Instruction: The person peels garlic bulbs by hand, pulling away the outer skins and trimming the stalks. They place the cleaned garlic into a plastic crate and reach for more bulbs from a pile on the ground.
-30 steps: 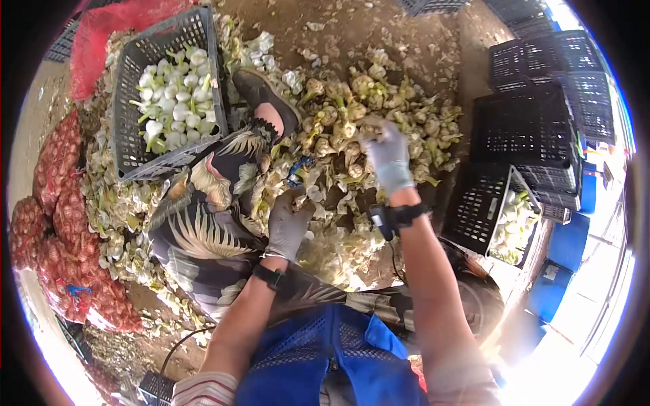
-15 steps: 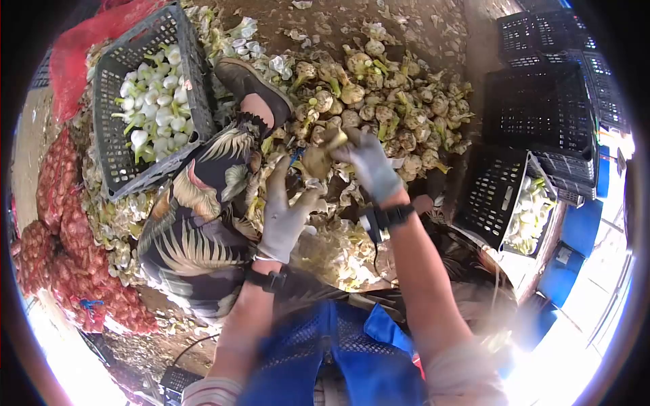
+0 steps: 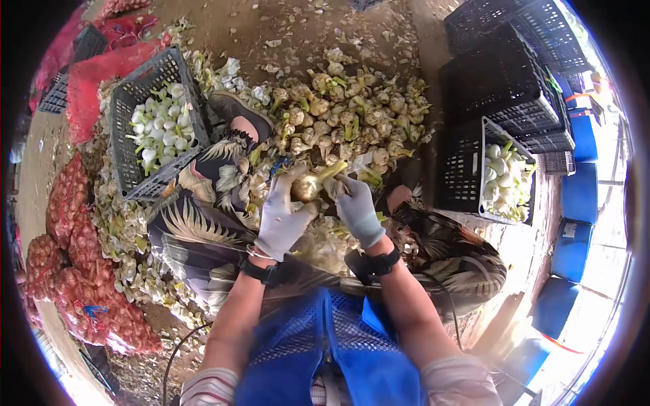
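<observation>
A garlic bulb (image 3: pixel 307 189) with a pale green stalk (image 3: pixel 331 171) is held in front of me, between my gloved hands. My left hand (image 3: pixel 281 220) wraps its fingers and thumb around the bulb from the left. On the other side, my right hand (image 3: pixel 357 211) has its fingers curled together against the stalk; whether a small tool is among them is hidden. Just beyond my hands lies a big heap of unpeeled garlic bulbs (image 3: pixel 359 111) with dirty skins. Loose papery skins (image 3: pixel 325 247) cover the ground between my legs.
At the left stands a black crate (image 3: pixel 122 159) of cleaned white bulbs (image 3: pixel 162 128). A second black crate (image 3: pixel 460 179) at the right holds more white bulbs (image 3: pixel 504 179), below stacked dark crates (image 3: pixel 491 81). Red net sacks (image 3: pixel 95 298) lie at lower left.
The bulb has come nearer to me. My left hand, with fingers apart before, is now closed around it. My right hand has drawn back to the stalk, and the whole view has shifted.
</observation>
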A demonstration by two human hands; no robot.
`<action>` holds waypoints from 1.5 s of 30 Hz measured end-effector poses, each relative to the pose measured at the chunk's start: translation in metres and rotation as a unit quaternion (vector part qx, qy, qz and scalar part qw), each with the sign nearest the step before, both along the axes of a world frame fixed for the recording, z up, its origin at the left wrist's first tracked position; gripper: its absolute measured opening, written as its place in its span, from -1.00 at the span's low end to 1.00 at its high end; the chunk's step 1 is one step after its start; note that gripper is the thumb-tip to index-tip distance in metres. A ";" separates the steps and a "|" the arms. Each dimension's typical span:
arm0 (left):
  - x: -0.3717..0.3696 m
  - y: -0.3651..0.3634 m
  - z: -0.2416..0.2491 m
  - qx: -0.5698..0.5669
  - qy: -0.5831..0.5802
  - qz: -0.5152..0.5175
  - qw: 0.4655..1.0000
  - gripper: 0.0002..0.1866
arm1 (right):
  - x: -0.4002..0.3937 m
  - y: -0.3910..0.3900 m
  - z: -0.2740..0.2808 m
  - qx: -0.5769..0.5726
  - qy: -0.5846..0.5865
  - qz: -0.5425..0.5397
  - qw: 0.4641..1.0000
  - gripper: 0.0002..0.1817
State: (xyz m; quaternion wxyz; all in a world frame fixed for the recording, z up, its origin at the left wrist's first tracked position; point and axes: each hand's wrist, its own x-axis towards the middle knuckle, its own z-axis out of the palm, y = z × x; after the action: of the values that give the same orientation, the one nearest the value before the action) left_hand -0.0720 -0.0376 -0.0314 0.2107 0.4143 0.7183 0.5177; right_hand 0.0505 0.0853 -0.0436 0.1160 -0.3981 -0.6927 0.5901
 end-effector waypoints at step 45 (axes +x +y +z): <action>0.039 0.019 0.035 0.024 -0.114 -0.103 0.988 -0.78 | 0.077 0.038 -0.009 -0.262 0.245 -0.186 0.915 -0.83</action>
State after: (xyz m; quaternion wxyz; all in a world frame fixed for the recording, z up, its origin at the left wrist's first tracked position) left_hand -0.0333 -0.0189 0.0040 0.3332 0.4296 0.6304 0.5542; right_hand 0.1276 0.1232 -0.0526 0.2812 -0.3787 -0.3762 0.7975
